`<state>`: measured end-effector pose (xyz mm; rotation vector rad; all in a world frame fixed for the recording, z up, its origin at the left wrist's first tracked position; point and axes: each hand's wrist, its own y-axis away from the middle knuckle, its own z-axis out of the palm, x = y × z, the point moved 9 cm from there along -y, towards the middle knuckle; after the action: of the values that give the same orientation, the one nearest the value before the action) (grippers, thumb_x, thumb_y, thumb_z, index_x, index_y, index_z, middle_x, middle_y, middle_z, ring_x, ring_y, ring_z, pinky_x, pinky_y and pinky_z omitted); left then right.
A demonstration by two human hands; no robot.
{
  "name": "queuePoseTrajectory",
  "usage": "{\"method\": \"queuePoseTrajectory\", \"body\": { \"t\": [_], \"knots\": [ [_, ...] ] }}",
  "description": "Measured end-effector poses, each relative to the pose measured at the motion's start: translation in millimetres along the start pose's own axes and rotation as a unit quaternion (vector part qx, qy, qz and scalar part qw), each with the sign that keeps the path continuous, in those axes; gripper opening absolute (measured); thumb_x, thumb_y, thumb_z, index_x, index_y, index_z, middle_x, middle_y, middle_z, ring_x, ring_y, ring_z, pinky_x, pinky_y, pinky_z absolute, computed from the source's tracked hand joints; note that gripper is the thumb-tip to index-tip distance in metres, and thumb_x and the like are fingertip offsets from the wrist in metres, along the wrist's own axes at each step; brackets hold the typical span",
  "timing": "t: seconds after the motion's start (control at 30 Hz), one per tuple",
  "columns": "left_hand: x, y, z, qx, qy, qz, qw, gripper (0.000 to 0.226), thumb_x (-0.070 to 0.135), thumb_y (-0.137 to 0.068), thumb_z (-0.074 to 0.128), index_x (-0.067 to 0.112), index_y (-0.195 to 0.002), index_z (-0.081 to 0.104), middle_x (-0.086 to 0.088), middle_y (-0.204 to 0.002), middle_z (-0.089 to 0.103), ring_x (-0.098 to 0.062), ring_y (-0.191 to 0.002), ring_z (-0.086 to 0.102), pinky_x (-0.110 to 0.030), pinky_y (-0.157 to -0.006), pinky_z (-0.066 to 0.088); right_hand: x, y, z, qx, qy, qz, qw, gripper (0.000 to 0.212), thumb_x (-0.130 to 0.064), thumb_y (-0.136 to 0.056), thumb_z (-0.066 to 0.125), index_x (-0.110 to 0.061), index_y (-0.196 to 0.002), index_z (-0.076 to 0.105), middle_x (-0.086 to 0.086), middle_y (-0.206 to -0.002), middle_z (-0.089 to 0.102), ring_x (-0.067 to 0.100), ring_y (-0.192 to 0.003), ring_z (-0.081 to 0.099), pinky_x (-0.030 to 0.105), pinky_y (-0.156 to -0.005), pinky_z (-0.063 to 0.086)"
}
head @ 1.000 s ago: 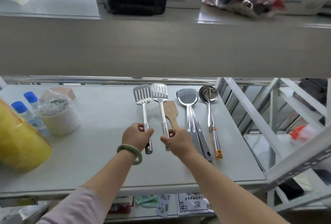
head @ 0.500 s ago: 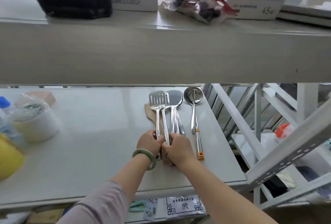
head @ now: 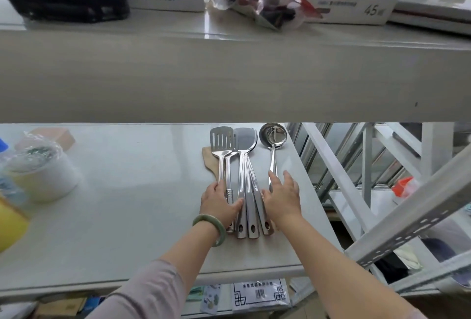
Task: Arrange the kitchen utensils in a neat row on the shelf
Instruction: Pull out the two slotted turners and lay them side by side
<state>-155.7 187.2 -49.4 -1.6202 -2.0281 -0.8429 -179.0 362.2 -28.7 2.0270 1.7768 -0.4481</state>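
Several steel utensils lie bunched side by side on the white shelf [head: 127, 204], handles toward me. A slotted turner [head: 221, 140] is leftmost, over a wooden spatula [head: 209, 160]. Solid turners [head: 246, 139] lie in the middle and a ladle [head: 273, 136] on the right. My left hand [head: 218, 205], with a green bangle, lies flat against the left side of the handles. My right hand [head: 283, 197] rests flat, fingers spread, over the ladle's handle on the bunch's right side. Neither hand grips anything.
A white tub wrapped in plastic [head: 42, 174], blue-capped bottles [head: 2, 145] and a yellow object [head: 11, 224] stand at the shelf's left. The upper shelf's thick edge [head: 229, 76] overhangs, carrying boxes and a bag. The shelf's right edge borders slanted white metal struts [head: 339, 186].
The hands pushed the spread-out utensils together into a tight bunch, then let go of the handles and opened flat. The right hand shifted right onto the ladle's handle.
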Motion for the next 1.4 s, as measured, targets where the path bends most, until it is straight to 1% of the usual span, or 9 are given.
{"method": "queuePoseTrajectory", "body": {
  "t": [0.13,0.23,0.33,0.57,0.93,1.1,1.2,1.3,1.4],
  "knots": [
    [5.1,-1.7,9.5,-0.026,-0.032,0.005,0.999,0.073,0.045,-0.091,0.047,0.015,-0.149,0.015,-0.007,-0.159,0.008,-0.026,-0.146,0.010,-0.037,-0.120,0.013,2.1,-12.9,13.4,-0.059,0.000,-0.028,0.998,0.047,-0.017,-0.096,0.043,-0.019,-0.142,0.036,0.013,-0.158,0.010,0.030,-0.144,0.017,0.036,-0.118,0.017],
    [6.6,-3.8,13.7,-0.036,-0.054,0.009,0.998,0.068,0.043,-0.094,0.041,0.012,-0.149,0.015,-0.007,-0.160,0.003,-0.027,-0.147,0.007,-0.037,-0.120,0.012,6.5,-13.7,13.6,-0.065,-0.010,-0.028,0.997,0.045,-0.005,-0.094,0.037,-0.011,-0.138,0.043,0.008,-0.159,0.012,0.026,-0.140,0.030,0.032,-0.112,0.028],
    [11.1,-5.4,20.5,-0.045,-0.064,0.023,0.997,0.061,0.037,-0.098,0.034,0.011,-0.149,0.014,-0.008,-0.160,-0.001,-0.027,-0.147,0.004,-0.036,-0.120,0.008,9.0,-9.3,11.2,-0.052,-0.015,-0.036,0.998,0.047,0.002,-0.090,0.036,-0.006,-0.135,0.046,0.007,-0.159,0.013,0.027,-0.139,0.032,0.032,-0.109,0.032],
    [29.5,-9.5,35.1,-0.048,-0.071,0.043,0.995,0.053,0.023,-0.099,0.027,0.011,-0.149,0.012,-0.010,-0.160,-0.001,-0.026,-0.147,0.004,-0.033,-0.120,0.005,21.9,1.7,10.1,-0.044,-0.054,-0.045,0.997,0.045,0.001,-0.091,0.038,-0.004,-0.136,0.045,0.008,-0.158,0.018,0.023,-0.142,0.029,0.027,-0.114,0.026],
    [55.3,-6.2,55.9,-0.091,-0.091,0.073,0.989,0.055,0.027,-0.100,0.029,0.014,-0.150,0.010,-0.007,-0.160,-0.002,-0.027,-0.147,0.004,-0.035,-0.120,0.006,49.0,7.9,-6.4,-0.025,-0.067,-0.053,0.996,0.049,0.003,-0.092,0.036,-0.008,-0.140,0.040,0.006,-0.155,0.027,0.018,-0.143,0.027,0.025,-0.115,0.022],
    [52.4,-5.7,54.4,-0.099,-0.072,0.095,0.988,0.059,0.031,-0.097,0.038,0.016,-0.149,0.014,-0.004,-0.160,0.004,-0.025,-0.147,0.008,-0.036,-0.121,0.010,48.6,12.5,-7.4,-0.004,-0.029,-0.048,0.998,0.045,-0.006,-0.095,0.036,-0.010,-0.140,0.040,0.009,-0.155,0.027,0.023,-0.144,0.022,0.032,-0.118,0.020],
    [46.5,1.9,46.0,-0.063,-0.056,0.100,0.991,0.057,0.031,-0.096,0.042,0.018,-0.148,0.022,-0.005,-0.159,0.015,-0.024,-0.146,0.013,-0.036,-0.120,0.012,35.5,17.2,-17.5,0.050,0.029,-0.077,0.995,0.042,-0.013,-0.094,0.040,-0.012,-0.136,0.046,0.009,-0.154,0.030,0.027,-0.145,0.019,0.038,-0.118,0.017],
    [38.1,10.9,36.3,-0.008,-0.031,0.088,0.996,0.053,0.033,-0.093,0.047,0.021,-0.143,0.034,-0.004,-0.150,0.034,-0.021,-0.140,0.027,-0.033,-0.118,0.019,13.4,22.6,-21.9,0.075,0.009,-0.136,0.988,0.040,-0.010,-0.091,0.049,-0.008,-0.131,0.051,0.015,-0.148,0.039,0.028,-0.140,0.031,0.034,-0.117,0.022],
    [34.7,18.9,32.3,0.017,-0.012,0.080,0.997,0.057,0.037,-0.087,0.053,0.024,-0.140,0.036,-0.001,-0.139,0.044,-0.019,-0.133,0.037,-0.030,-0.114,0.026,3.1,22.0,-13.8,0.038,-0.011,-0.127,0.991,0.045,-0.017,-0.091,0.051,-0.009,-0.135,0.047,0.014,-0.148,0.040,0.026,-0.138,0.035,0.031,-0.115,0.025]
  ]
}}
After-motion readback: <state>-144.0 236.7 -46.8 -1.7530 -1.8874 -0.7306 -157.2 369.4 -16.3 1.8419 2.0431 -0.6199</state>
